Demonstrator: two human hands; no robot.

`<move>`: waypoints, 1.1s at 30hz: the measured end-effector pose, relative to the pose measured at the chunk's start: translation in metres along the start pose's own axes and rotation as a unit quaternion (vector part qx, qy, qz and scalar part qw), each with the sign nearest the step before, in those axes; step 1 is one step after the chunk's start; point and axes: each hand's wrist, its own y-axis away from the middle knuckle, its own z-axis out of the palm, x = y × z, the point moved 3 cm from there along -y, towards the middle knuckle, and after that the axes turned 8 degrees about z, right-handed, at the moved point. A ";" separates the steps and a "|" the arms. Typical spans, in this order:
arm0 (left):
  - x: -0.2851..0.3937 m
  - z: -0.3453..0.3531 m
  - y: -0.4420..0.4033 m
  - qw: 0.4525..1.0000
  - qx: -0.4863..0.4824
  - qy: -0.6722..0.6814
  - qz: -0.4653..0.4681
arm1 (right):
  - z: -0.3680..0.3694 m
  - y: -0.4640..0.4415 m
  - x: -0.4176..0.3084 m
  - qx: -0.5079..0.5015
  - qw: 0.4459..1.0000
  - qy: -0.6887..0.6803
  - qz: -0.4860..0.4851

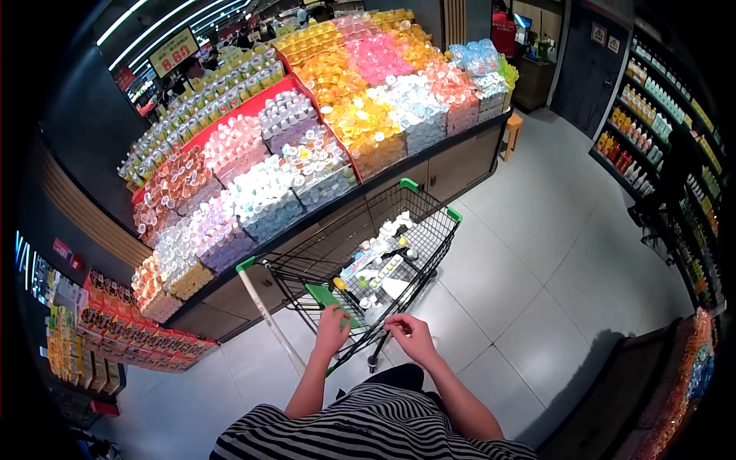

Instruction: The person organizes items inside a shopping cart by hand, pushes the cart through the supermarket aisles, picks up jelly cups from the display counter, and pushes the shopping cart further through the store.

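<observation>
A black wire shopping cart (425,230) with green corners stands before me, holding white bottles, small packs and a yellow item (339,284). My left hand (333,328) is at the near side of the cart, beside its green flap (318,295); its fingers are partly curled and what they touch, if anything, is too small to tell. My right hand (409,334) is just right of it, near the cart's rim, with thumb and fingers bent toward each other. Nothing can be made out between them. The cart's white handle bar (268,318) is left of my hands.
A long display counter (460,165) piled with colourful cups runs behind the cart. An orange stool (513,132) is at its right end. Bottle shelves (640,107) and a dark-clothed person (678,180) are at right. Red boxes (130,326) are stacked at left. Tiled floor lies right of the cart.
</observation>
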 end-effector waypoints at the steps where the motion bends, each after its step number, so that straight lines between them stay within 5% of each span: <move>1: -0.001 0.036 -0.005 0.999 -0.027 0.017 -0.012 | -0.023 -0.011 -0.039 -0.020 0.998 0.025 -0.058; 4: 0.036 0.096 -0.041 0.995 -0.078 0.068 -0.010 | -0.109 -0.031 -0.210 0.033 0.950 0.151 -0.270; 6: 0.038 0.150 -0.059 0.998 -0.064 -0.014 0.019 | -0.165 -0.024 -0.311 0.128 0.870 0.162 -0.448; 8: 0.047 0.189 -0.090 0.985 -0.158 -0.032 -0.061 | -0.209 -0.009 -0.394 0.152 0.759 0.137 -0.618; 10: 0.061 0.224 -0.120 0.955 -0.263 -0.024 -0.138 | -0.235 0.005 -0.443 0.147 0.657 0.149 -0.724; 12: 0.078 0.247 -0.152 0.942 -0.264 -0.130 -0.161 | -0.250 0.009 -0.473 0.114 0.578 0.163 -0.791; 18: 0.097 0.282 -0.258 0.972 -0.223 -0.034 -0.058 | -0.304 -0.023 -0.499 0.065 0.491 0.178 -0.850; 21: 0.095 0.295 -0.289 0.965 -0.254 -0.024 -0.056 | -0.350 -0.057 -0.504 0.052 0.493 0.163 -0.853; 25: 0.054 0.340 -0.285 0.942 -0.291 0.033 -0.162 | -0.433 -0.102 -0.515 0.040 0.483 0.151 -0.861; 33: 0.109 0.358 -0.280 0.905 -0.184 -0.152 -0.352 | -0.637 -0.182 -0.536 0.083 0.470 0.094 -0.874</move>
